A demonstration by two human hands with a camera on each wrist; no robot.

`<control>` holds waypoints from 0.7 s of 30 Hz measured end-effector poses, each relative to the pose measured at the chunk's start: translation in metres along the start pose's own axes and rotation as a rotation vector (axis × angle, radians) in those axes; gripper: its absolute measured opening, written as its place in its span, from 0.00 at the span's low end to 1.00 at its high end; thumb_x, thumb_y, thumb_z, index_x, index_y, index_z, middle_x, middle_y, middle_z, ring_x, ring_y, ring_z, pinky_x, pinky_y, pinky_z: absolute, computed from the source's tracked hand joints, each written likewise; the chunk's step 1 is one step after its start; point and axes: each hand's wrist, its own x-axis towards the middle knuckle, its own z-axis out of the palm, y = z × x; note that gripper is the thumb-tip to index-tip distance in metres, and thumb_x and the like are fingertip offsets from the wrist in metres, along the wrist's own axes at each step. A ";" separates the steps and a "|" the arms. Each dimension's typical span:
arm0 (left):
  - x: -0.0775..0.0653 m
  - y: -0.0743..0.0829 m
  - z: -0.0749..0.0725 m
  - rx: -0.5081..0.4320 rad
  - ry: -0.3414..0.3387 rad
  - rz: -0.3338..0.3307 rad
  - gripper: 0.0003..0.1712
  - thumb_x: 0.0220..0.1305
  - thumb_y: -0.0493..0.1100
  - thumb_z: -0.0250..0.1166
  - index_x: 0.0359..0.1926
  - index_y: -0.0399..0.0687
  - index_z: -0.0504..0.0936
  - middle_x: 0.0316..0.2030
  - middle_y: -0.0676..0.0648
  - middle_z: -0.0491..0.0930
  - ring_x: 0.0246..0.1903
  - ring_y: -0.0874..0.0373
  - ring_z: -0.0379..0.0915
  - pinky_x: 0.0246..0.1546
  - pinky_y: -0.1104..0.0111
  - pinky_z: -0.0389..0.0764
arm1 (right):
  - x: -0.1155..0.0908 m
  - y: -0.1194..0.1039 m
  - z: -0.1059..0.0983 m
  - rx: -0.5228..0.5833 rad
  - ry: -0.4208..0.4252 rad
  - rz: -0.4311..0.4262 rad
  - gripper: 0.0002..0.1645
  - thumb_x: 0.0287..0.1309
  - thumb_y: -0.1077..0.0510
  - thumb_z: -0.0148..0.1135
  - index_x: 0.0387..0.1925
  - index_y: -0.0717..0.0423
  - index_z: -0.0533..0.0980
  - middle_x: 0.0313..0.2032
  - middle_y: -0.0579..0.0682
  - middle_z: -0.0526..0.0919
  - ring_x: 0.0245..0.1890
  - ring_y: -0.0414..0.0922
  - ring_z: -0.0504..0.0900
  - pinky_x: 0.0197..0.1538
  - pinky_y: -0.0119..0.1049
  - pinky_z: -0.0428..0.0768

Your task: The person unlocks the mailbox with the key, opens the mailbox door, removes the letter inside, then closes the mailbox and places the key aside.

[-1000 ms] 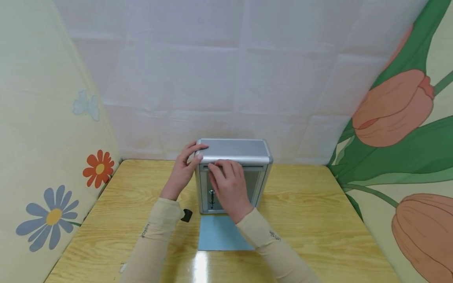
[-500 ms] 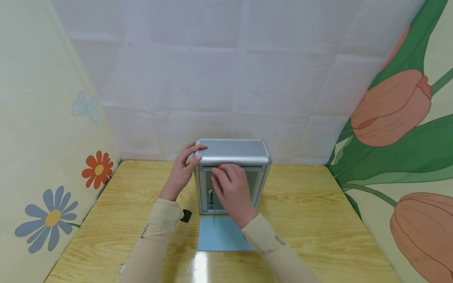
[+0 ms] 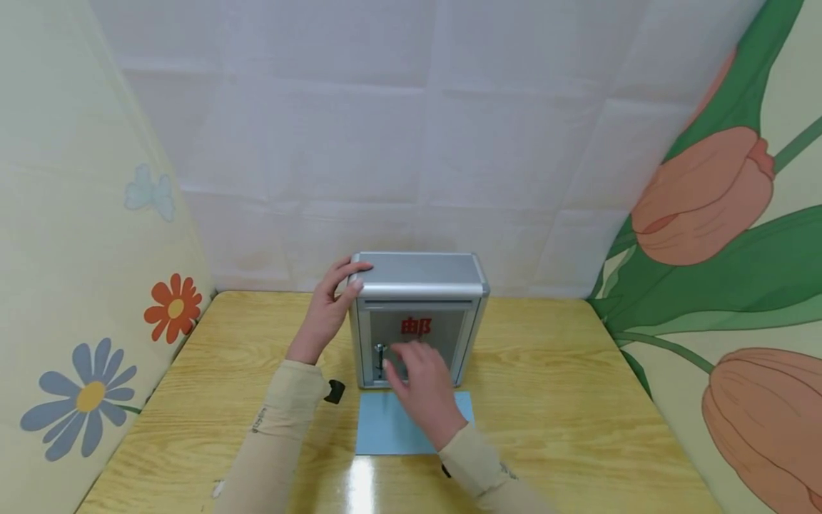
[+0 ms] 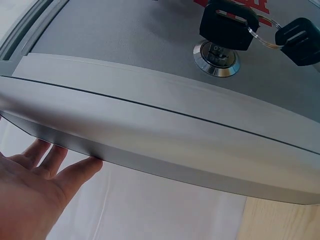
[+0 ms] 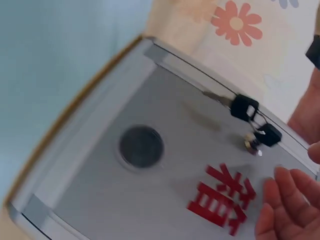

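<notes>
A silver-grey metal mailbox (image 3: 420, 270) stands upright, with a red character on its front in the head view. My left hand (image 3: 326, 310) holds its upper left corner, index finger over the top and thumb at the front edge. Fingertips meet the box's side edge in the left wrist view. A black-headed key (image 4: 226, 24) is in the round lock (image 4: 216, 57), with a second key (image 4: 302, 41) on the same ring. My right hand (image 3: 424, 385), fingers loosely bent and holding nothing, hovers before the front, right of the lock.
A light blue sheet (image 3: 385, 425) lies on the wooden table (image 3: 546, 400) before the box. White cloth (image 3: 359, 143) hangs behind, and flower-patterned panels (image 3: 726, 285) flank both sides. A dark round disc (image 5: 141, 146) sits low on the box's front.
My right hand has dropped from the slot near the top of the mailbox's front to beside the lock, its fingers loosening. A red character is uncovered. The left hand keeps its place.
</notes>
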 end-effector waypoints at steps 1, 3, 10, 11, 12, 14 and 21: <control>0.000 0.000 0.000 0.001 0.000 0.001 0.18 0.71 0.36 0.52 0.59 0.36 0.74 0.69 0.34 0.54 0.68 0.46 0.48 0.57 0.43 0.60 | -0.002 0.000 0.002 0.006 -0.025 0.026 0.14 0.63 0.51 0.59 0.44 0.55 0.79 0.33 0.43 0.79 0.33 0.38 0.75 0.38 0.37 0.75; 0.000 0.000 0.000 0.004 0.000 0.003 0.18 0.71 0.36 0.52 0.59 0.36 0.74 0.69 0.34 0.54 0.68 0.46 0.48 0.57 0.43 0.60 | -0.006 -0.001 0.005 0.019 -0.077 0.077 0.15 0.65 0.49 0.57 0.45 0.54 0.79 0.32 0.42 0.79 0.32 0.37 0.75 0.38 0.37 0.75; 0.000 -0.001 0.000 0.002 -0.003 -0.004 0.18 0.71 0.37 0.52 0.59 0.37 0.74 0.69 0.39 0.55 0.68 0.47 0.48 0.57 0.44 0.60 | -0.008 -0.005 0.013 0.106 -0.199 0.209 0.20 0.68 0.45 0.53 0.48 0.55 0.78 0.28 0.38 0.77 0.26 0.33 0.73 0.30 0.31 0.74; 0.000 -0.001 0.000 0.002 -0.002 -0.002 0.18 0.71 0.37 0.52 0.59 0.37 0.74 0.69 0.39 0.55 0.68 0.47 0.48 0.58 0.44 0.60 | -0.007 -0.006 0.014 0.119 -0.210 0.223 0.21 0.68 0.44 0.52 0.48 0.55 0.78 0.26 0.38 0.76 0.25 0.33 0.72 0.29 0.31 0.73; 0.000 -0.001 0.000 0.002 0.000 0.000 0.18 0.71 0.37 0.52 0.59 0.37 0.74 0.69 0.39 0.56 0.68 0.47 0.48 0.58 0.44 0.59 | -0.007 -0.006 0.015 0.128 -0.220 0.236 0.23 0.69 0.43 0.50 0.48 0.56 0.78 0.25 0.37 0.74 0.23 0.34 0.71 0.27 0.31 0.72; 0.000 -0.001 0.000 0.003 0.001 0.006 0.18 0.71 0.36 0.52 0.59 0.37 0.74 0.69 0.38 0.56 0.68 0.47 0.49 0.58 0.45 0.59 | -0.006 -0.007 0.017 0.145 -0.233 0.260 0.26 0.70 0.41 0.46 0.48 0.57 0.78 0.22 0.37 0.72 0.20 0.34 0.69 0.25 0.31 0.70; 0.001 -0.002 0.001 0.008 0.005 0.023 0.18 0.71 0.35 0.53 0.58 0.35 0.74 0.68 0.36 0.57 0.68 0.47 0.49 0.59 0.45 0.58 | -0.002 -0.007 0.024 0.173 -0.284 0.307 0.29 0.73 0.41 0.40 0.44 0.59 0.77 0.18 0.38 0.69 0.16 0.35 0.66 0.22 0.32 0.68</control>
